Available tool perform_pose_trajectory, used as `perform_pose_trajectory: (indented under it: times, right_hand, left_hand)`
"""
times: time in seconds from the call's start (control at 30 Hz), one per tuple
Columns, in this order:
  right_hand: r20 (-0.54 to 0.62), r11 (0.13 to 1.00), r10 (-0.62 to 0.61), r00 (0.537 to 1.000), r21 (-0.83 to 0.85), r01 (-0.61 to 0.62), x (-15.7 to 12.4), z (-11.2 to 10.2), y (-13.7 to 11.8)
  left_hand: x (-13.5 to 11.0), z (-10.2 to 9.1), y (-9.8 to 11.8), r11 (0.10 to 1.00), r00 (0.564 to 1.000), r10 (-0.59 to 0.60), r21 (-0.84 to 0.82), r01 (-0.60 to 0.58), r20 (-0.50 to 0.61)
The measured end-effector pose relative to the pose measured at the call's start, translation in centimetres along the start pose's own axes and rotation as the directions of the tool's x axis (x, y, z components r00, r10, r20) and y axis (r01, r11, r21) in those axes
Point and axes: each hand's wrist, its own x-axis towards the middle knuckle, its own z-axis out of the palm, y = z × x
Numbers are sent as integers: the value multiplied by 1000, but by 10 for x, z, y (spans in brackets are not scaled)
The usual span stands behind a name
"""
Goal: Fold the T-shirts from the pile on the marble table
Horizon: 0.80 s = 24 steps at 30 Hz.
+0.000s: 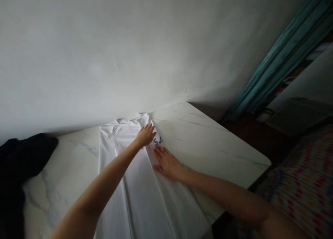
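Observation:
A white shirt (140,190) lies on the table with its sides folded inward in long lengthwise layers, its collar end toward the wall. Dark lettering shows on its right folded part, partly covered by my hands. My left hand (146,135) rests on the upper right of the shirt, fingers stretched out over the cloth. Just below and to the right, my right hand (168,161) lies flat on the shirt's right layer with its fingers extended. Neither hand grips anything that I can see.
The white marble-patterned table (205,142) stands against a pale wall (130,52). A black cloth (23,159) lies at the table's left. Teal curtains (281,52) hang at the right, and a colourful patterned fabric (299,183) is beyond the table's right edge.

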Motion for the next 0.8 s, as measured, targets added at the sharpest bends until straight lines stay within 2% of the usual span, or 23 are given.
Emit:
perform_pose_trajectory:
  times: [0.07, 0.17, 0.23, 0.3, 0.4, 0.57, 0.7, 0.8]
  right_hand:
    - [8, 1000, -17, 1000, 8, 17, -18, 1, -3]
    - [-1, 999, -30, 1000, 24, 30, -35, 2, -3]
    - [-4, 999, -23, 1000, 38, 23, -34, 2, -2]
    - [-5, 999, 5, 1000, 47, -5, -22, 3, -1]
    - [-10, 997, 61, 998, 47, -60, 19, 5, 4]
    - [-45, 982, 187, 981, 49, -184, 116, 2, 26]
    - [-45, 974, 224, 973, 24, -223, 180, -6, 53]
    - [-20, 960, 278, 960, 11, -278, 202, -12, 72]
  left_hand:
    - [25, 15, -22, 997, 996, -36, 70, 30, 77]
    - [48, 28, -51, 996, 996, -12, 89, 4, 87]
    - [58, 33, -66, 996, 998, 4, 85, -10, 69]
    - [67, 34, -79, 997, 998, -5, 83, 1, 55]
    - [77, 34, -94, 996, 998, -38, 85, 34, 53]
    - [85, 33, -116, 996, 998, -58, 65, 57, 18]
    - [83, 32, -123, 992, 987, -125, 14, 127, -101]
    - [76, 28, -120, 968, 943, -231, 40, 247, -237]
